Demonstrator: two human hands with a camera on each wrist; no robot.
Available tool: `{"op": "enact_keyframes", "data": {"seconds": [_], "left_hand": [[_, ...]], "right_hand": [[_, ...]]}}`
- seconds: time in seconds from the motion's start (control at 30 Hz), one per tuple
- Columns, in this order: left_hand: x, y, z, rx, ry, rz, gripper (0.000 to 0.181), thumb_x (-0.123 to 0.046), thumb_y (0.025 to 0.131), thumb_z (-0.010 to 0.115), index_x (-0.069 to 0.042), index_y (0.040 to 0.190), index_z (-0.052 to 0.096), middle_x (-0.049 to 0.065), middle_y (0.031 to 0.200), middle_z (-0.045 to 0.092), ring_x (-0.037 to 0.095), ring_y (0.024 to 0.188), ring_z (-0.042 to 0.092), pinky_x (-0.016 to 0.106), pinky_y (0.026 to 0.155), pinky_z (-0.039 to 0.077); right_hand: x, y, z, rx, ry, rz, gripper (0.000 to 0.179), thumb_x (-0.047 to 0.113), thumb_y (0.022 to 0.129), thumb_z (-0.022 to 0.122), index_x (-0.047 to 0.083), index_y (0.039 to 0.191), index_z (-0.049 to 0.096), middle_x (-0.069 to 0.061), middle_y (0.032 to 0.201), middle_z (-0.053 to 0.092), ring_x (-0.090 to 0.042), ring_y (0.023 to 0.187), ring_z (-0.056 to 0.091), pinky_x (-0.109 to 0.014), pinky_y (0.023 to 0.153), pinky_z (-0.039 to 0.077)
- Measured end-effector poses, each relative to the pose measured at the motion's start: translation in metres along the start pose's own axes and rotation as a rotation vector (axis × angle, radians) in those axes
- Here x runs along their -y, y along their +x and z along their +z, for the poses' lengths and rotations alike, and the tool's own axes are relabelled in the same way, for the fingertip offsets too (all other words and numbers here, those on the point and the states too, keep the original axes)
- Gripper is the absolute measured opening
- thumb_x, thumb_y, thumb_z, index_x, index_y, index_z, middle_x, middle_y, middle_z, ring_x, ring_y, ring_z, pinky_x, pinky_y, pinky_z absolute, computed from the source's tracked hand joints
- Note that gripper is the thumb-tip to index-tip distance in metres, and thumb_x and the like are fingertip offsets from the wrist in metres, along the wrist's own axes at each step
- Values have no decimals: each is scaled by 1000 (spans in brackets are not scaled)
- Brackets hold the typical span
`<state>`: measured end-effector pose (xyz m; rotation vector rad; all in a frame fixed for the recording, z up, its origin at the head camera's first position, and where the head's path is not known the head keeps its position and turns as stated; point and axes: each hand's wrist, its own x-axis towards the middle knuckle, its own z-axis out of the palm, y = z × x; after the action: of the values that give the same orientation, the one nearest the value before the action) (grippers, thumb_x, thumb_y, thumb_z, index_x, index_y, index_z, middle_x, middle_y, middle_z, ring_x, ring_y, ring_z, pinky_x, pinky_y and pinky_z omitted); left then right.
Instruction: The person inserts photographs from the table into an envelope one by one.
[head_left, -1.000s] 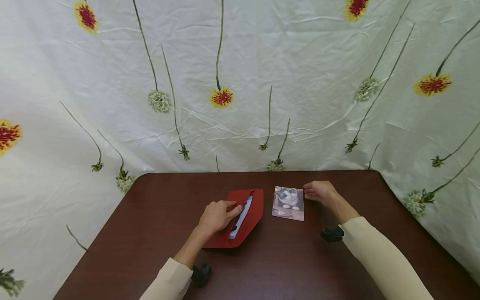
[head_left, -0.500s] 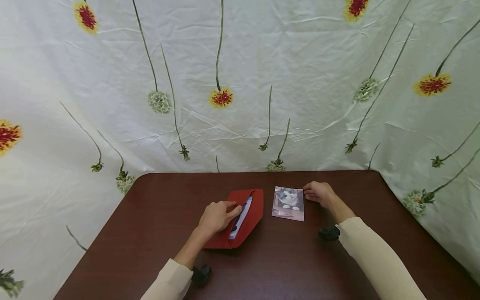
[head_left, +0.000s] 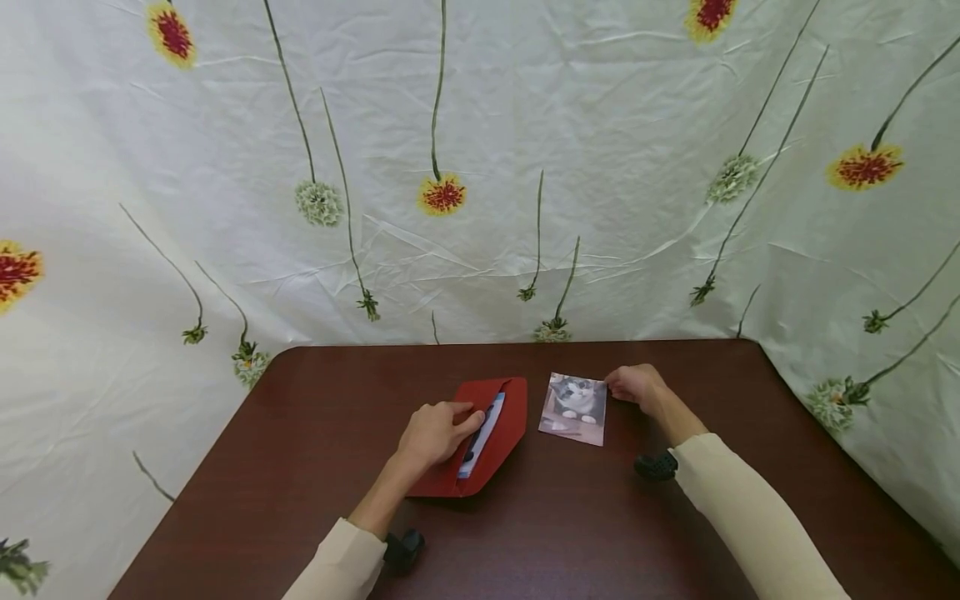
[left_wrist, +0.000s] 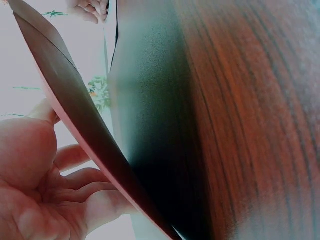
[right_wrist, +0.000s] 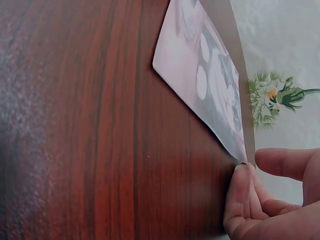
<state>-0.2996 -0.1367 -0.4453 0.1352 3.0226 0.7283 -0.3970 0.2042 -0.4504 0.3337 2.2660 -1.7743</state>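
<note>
A red envelope lies in front of my left hand, its near side raised off the table in the left wrist view. My left thumb and fingers pinch it at its opening, where a blue-and-white card with dark marks shows inside. To the right is a photo of a cat. At its far right corner my right hand pinches the photo between thumb and fingertip. That corner bends up slightly in the right wrist view, where the fingertips touch it.
Both things are on a dark reddish-brown wooden table with rounded far corners. A white cloth with printed flowers hangs behind and around it. Each wrist carries a black device; one wrist device is on the right arm.
The right fingers have closed on the photo's corner, and the photo has shifted slightly left and toward me. The left hand and envelope have stayed in place.
</note>
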Motion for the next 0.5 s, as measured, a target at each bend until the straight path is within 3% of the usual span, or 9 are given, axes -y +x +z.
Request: {"op": "enact_keyframes", "data": {"seconds": [0.2,0.5], "left_hand": [[0,-1,1,-7,1,4,53,-48,97,61,-15,138,66,7,86,70,17,77,60,35,68,52],[-1,-2,0,-12,2,3,52,-47,97,62,-15,137,66,10,95,73,18,80,61,35,69,53]], "right_hand": [[-1,0,0,4,-46,-10,11,1,89,64,-7,93,70,1,71,57,-10,65,56,-21,64,53],[-1,0,1,28,-32,6,9,2,92,62,-3,90,68,1,72,57,-11,65,56,-20,64,54]]}}
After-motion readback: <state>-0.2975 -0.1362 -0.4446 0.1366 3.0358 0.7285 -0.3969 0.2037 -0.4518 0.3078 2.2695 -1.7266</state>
